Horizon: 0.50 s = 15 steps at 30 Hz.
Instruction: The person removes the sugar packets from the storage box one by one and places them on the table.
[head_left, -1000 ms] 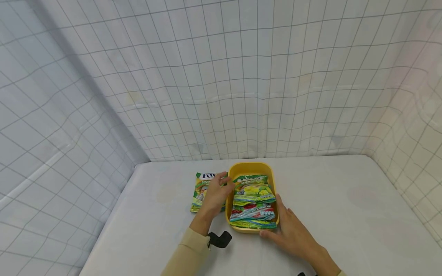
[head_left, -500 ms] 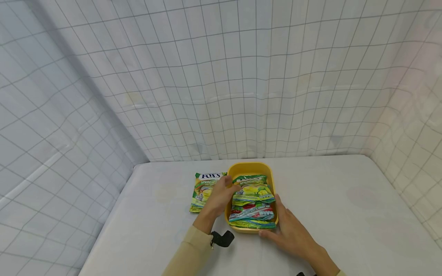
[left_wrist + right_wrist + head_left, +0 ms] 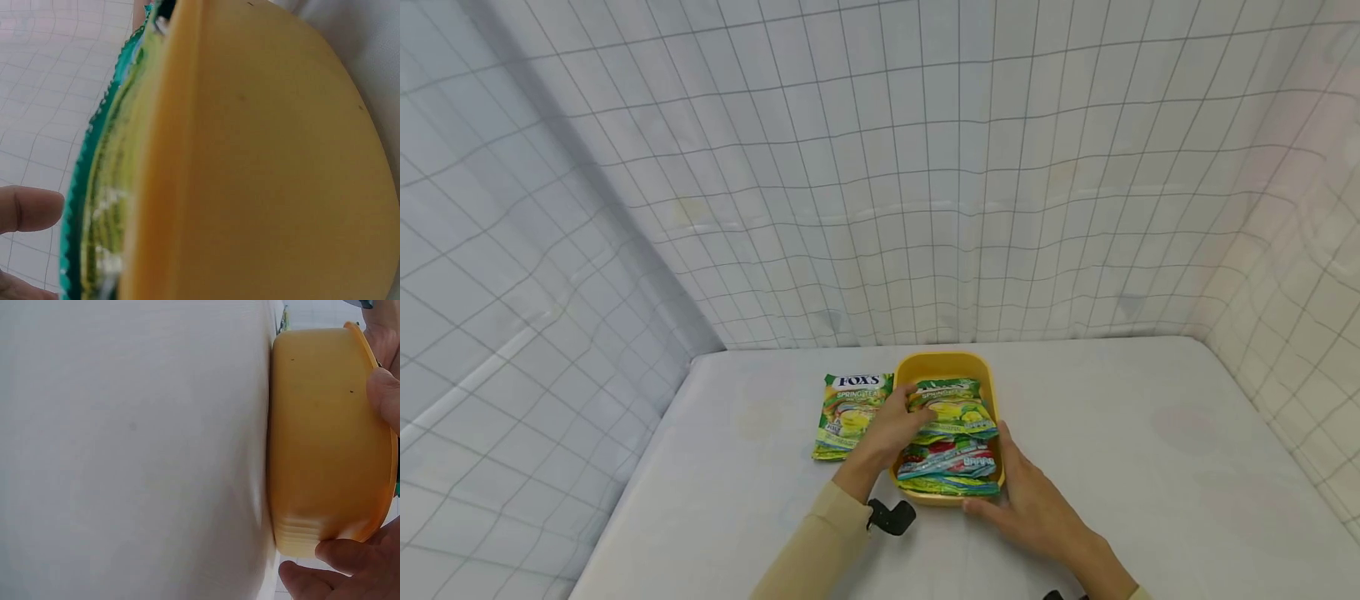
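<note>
Yellow container (image 3: 946, 363) on the white table (image 3: 1150, 467), directly ahead of both hands, filled with a stack of candy packets (image 3: 955, 433). The right hand (image 3: 1033, 500) cups the near right corner of the container, thumb along its right wall and fingers curled against the near wall, bracing it against the table; the right wrist view shows fingertips (image 3: 340, 555) pressed to the yellow side. The left hand (image 3: 891, 433) reaches over the container's left rim, its fingers lying on the top packet of the stack; whether they pinch the packet or merely press on it cannot be told, since the head view hides the fingertips and the left wrist view shows only a thumb tip (image 3: 31, 208) beside the packet's serrated green edge. One further packet, the loose FOX'S packet (image 3: 848, 415), lies flat on the table just left of the left hand, touching or nearly touching the container's left wall.

Step in hand, as judged: settling the stacked packets inside the steadied container. The next move probably calls for the left hand to shift outward to the loose packet, grip it by an edge, and lay it flat on the stack while the right hand braces the container against sliding.
</note>
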### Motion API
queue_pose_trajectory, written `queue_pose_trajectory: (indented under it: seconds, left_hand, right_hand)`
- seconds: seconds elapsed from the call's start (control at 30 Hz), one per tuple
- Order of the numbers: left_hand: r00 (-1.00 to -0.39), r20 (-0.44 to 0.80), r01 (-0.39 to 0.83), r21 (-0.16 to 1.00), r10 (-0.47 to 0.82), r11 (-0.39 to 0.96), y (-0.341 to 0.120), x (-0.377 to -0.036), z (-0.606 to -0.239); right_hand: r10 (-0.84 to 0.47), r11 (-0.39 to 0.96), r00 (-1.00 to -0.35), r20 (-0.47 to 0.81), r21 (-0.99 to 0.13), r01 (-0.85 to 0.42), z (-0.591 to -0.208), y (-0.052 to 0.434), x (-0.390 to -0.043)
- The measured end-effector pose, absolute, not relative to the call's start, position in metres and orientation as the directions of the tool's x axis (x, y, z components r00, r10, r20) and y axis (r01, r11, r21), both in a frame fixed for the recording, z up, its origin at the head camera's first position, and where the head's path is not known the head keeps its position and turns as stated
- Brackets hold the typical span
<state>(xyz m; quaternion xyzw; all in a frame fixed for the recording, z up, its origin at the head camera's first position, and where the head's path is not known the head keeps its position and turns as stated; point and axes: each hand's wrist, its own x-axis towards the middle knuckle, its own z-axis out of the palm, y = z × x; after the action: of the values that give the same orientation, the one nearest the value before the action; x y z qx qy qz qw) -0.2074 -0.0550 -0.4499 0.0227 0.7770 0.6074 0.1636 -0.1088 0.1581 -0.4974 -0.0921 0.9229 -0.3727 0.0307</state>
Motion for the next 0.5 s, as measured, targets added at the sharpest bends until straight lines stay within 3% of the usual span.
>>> queue_pose_trajectory:
  seconds: [0.5]
  left_hand:
    - [-0.950, -0.238, -0.169, 0.937, 0.204, 0.307, -0.0507, -0.2066, -0.4549]
  right_hand:
    - [-0.210, 0.703, -0.977, 0.021, -0.692, -0.166, -0.4973, 0.1588, -0.1080]
